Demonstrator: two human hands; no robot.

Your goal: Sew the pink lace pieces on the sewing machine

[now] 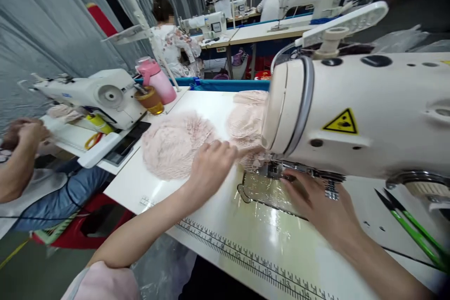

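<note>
My left hand (215, 165) is closed, its fingers curled at the edge of gathered pale pink fabric (246, 124). A narrow pinkish-tan band runs from it toward the sewing machine (351, 117); blur hides whether this is cloth or a finger. My right hand (318, 199) reaches in from the right beside the presser foot (276, 168). Its thumb and forefinger are apart, and the machine head partly covers the other fingers. Left of my left hand lies a round, ruffled pink fabric piece (176, 145), blurred at its edge.
Green-handled snips (411, 225) lie on the right. A printed ruler (242, 258) follows the table's front edge. At the left stand another sewing machine (94, 96), a pink bottle (156, 79) and an amber cup (149, 99). A co-worker's hands (26, 133) show at far left.
</note>
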